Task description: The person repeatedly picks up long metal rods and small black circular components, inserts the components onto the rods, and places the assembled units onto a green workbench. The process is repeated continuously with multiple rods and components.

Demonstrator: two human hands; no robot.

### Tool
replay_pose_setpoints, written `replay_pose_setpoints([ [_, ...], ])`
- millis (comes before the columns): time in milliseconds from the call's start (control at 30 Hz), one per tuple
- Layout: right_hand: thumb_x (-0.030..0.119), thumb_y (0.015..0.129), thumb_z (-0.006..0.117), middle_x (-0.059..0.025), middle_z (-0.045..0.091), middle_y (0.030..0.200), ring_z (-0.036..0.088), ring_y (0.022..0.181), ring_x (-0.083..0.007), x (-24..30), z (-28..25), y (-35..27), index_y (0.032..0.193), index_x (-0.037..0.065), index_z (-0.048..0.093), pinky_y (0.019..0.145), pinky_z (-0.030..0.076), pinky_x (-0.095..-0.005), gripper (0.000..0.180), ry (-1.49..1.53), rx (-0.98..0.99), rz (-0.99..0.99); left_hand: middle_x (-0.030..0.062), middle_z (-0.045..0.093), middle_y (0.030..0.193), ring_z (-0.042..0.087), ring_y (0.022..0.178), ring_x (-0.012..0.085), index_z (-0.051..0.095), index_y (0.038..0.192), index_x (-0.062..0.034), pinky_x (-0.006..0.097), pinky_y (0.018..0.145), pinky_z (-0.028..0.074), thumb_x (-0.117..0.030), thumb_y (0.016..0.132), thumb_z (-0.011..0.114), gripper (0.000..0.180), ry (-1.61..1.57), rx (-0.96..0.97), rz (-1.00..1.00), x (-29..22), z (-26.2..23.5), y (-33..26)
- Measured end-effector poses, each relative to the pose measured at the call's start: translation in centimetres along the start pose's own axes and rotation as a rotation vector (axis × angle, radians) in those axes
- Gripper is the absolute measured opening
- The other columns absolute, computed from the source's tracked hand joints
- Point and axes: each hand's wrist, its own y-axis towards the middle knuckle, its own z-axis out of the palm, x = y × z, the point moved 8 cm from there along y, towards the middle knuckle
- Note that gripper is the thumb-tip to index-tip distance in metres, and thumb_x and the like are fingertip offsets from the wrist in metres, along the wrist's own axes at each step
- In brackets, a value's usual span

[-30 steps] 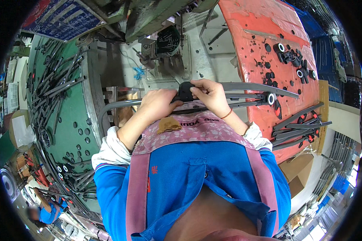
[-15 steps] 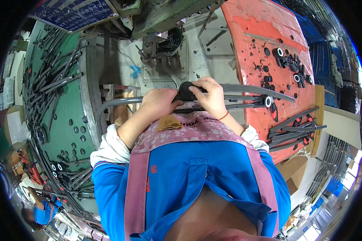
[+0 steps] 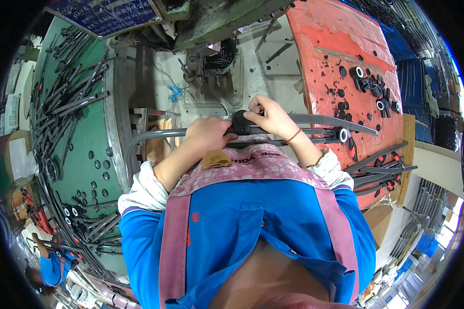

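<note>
A tan cloth [image 3: 216,160] lies on your pink apron [image 3: 191,183]; beyond it, the round black fitting [image 3: 239,121] sits between your hands on the grey tube frame [image 3: 160,133]; your left hand [image 3: 206,135] wraps that frame at 9 o'clock; your right hand [image 3: 273,119] lays its thumb on the fitting, fingers curled; I cannot tell whether they pinch; the green table [image 3: 82,137], loaded with dark tubes [image 3: 81,104], flanks you at 9; the red table [image 3: 335,36], strewn with black parts, at 2; a green machine arm [image 3: 227,26] overhangs 12.
</note>
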Motion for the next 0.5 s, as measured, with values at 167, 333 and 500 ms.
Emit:
replay_pose_setpoints([
  [167,0.037,0.058,0.083,-0.0153,0.051,0.127,0.049,0.116,-0.0335,0.6,-2.3,-5.8,0.144,0.008,0.039,0.098,0.036,-0.0507,0.101,-0.727,0.057,-0.402,0.0174,0.067,0.087,0.064,0.086,0.0389,0.066,0.088,-0.0067,0.049,0.071,0.051,-0.045,0.086,0.062,0.039,-0.048,-0.07,0.01,0.4,-1.0,-0.1],
  [333,0.029,0.047,0.081,-0.0156,0.051,0.104,0.051,0.098,-0.0339,-2.1,-4.7,-6.4,0.137,0.003,0.042,0.083,0.039,-0.0418,0.101,-0.81,0.13,-0.35,0.0181,0.066,0.084,0.063,0.084,0.0409,0.064,0.083,-0.0065,0.051,0.07,0.049,-0.047,0.084,0.064,0.041,-0.092,-0.113,0.068,1.1,-0.4,0.7],
  [500,0.028,0.046,0.079,-0.0139,0.052,0.104,0.052,0.1,-0.0312,1.9,-11.0,-5.3,0.135,0.004,0.045,0.084,0.039,-0.0413,0.098,-0.893,0.082,-0.411,0.0202,0.067,0.098,0.063,0.094,0.0405,0.065,0.111,-0.0067,0.047,0.078,0.051,-0.045,0.085,0.065,0.047,-0.295,-0.208,0.107,-0.1,-3.6,1.7],
])
